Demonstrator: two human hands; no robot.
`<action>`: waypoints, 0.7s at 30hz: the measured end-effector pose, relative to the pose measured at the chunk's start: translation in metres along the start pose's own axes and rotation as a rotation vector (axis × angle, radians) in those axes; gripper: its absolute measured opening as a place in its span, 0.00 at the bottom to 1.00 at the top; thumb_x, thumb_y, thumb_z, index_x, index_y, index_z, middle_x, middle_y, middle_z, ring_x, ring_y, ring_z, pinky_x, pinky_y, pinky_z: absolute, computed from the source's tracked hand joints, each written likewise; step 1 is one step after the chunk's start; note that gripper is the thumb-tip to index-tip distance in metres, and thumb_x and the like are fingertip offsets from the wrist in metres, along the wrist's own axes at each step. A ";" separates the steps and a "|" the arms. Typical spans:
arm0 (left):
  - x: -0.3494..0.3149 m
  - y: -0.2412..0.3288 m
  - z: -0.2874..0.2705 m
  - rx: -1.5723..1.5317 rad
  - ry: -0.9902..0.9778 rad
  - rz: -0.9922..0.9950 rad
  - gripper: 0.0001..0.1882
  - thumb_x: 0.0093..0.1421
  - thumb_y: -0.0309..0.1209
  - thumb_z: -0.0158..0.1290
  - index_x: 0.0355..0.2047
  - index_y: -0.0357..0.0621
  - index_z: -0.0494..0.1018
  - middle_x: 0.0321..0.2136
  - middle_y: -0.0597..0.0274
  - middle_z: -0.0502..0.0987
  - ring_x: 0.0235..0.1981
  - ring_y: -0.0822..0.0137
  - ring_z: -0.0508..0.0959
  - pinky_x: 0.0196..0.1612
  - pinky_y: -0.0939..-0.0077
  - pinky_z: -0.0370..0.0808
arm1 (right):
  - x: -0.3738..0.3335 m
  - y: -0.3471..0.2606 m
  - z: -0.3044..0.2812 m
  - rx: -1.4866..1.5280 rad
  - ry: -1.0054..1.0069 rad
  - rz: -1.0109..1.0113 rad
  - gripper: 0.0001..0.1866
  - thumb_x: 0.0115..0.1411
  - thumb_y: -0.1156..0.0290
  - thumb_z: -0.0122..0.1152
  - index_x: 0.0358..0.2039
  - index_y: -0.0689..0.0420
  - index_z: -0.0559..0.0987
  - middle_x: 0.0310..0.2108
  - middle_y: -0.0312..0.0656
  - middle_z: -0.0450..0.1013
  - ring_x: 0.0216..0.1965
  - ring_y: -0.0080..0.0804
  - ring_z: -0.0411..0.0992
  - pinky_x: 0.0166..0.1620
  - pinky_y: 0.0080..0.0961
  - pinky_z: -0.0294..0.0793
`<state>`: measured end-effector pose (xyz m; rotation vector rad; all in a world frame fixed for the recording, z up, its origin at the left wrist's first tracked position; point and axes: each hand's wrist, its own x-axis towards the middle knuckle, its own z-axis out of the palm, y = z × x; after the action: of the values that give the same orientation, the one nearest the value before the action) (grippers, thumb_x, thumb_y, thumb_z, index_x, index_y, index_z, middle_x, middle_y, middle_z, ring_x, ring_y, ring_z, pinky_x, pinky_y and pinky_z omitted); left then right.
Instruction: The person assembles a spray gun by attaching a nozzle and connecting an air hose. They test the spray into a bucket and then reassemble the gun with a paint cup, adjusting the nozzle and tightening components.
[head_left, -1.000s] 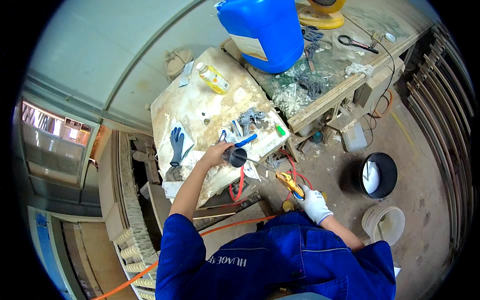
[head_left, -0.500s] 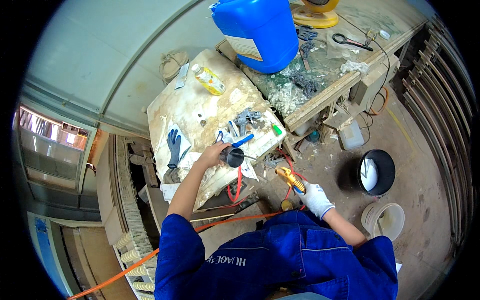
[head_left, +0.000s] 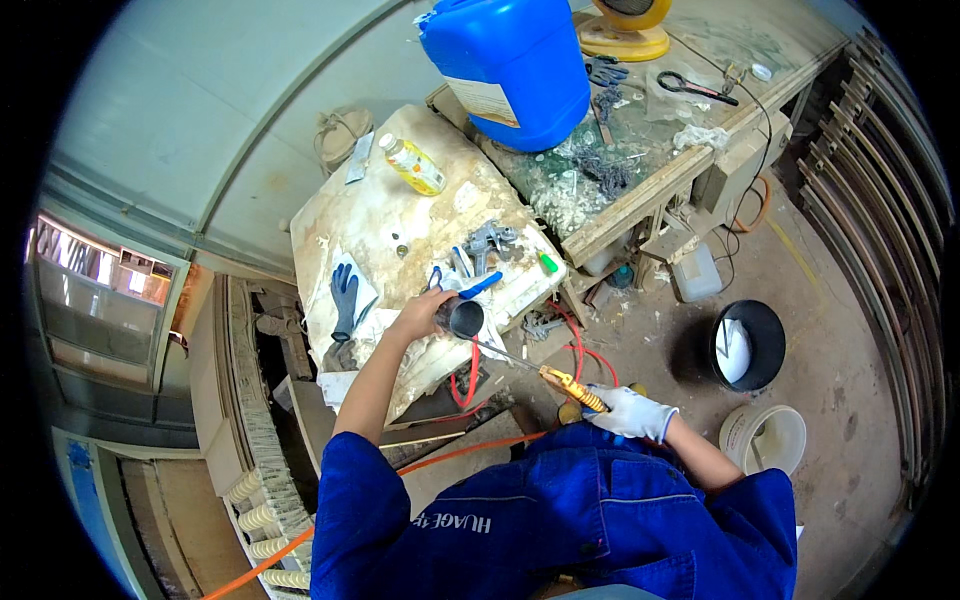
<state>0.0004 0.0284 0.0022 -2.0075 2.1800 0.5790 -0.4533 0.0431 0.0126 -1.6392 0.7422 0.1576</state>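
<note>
I have the left hand (head_left: 416, 316) curled round a dark cup (head_left: 464, 318) over the table's (head_left: 335, 225) near side, the right hand (head_left: 634, 412) gripping a yellow air gun (head_left: 574, 389). At right, a black bucket (head_left: 765, 338) holds something white (head_left: 734, 352); a pale bucket (head_left: 738, 432), a stick (head_left: 758, 456).

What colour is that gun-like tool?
The tool is mostly yellow-orange, best seen in the head view.

Rough worktop (head_left: 335, 220)
Yellow gun (head_left: 572, 387) looks plastic, nozzle (head_left: 512, 356) metal; dark cup (head_left: 463, 317) smooth; blue jug (head_left: 540, 80) glossy plastic; jacket (head_left: 560, 495) cloth
</note>
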 end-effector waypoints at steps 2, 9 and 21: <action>0.010 0.002 -0.006 0.001 0.018 0.036 0.45 0.32 0.24 0.71 0.54 0.53 0.67 0.43 0.58 0.72 0.47 0.50 0.74 0.47 0.61 0.74 | 0.005 0.036 0.007 0.241 0.074 -0.042 0.20 0.62 0.61 0.57 0.54 0.52 0.72 0.22 0.38 0.73 0.19 0.27 0.72 0.25 0.26 0.72; 0.008 -0.003 0.002 -0.007 0.026 0.046 0.46 0.31 0.25 0.71 0.55 0.54 0.66 0.43 0.58 0.72 0.46 0.50 0.75 0.46 0.60 0.74 | -0.012 0.020 0.004 0.215 0.130 0.102 0.14 0.63 0.60 0.58 0.46 0.51 0.73 0.17 0.32 0.67 0.16 0.18 0.67 0.19 0.21 0.68; 0.010 -0.003 0.003 0.036 0.032 0.080 0.46 0.32 0.26 0.72 0.55 0.53 0.65 0.42 0.57 0.72 0.46 0.50 0.75 0.46 0.60 0.74 | -0.002 0.030 0.010 0.067 0.292 0.047 0.18 0.63 0.55 0.57 0.43 0.56 0.73 0.20 0.48 0.73 0.20 0.40 0.73 0.26 0.36 0.72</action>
<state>0.0014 0.0196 -0.0042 -1.9318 2.2816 0.5173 -0.4677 0.0521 -0.0136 -1.5988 0.9978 -0.0748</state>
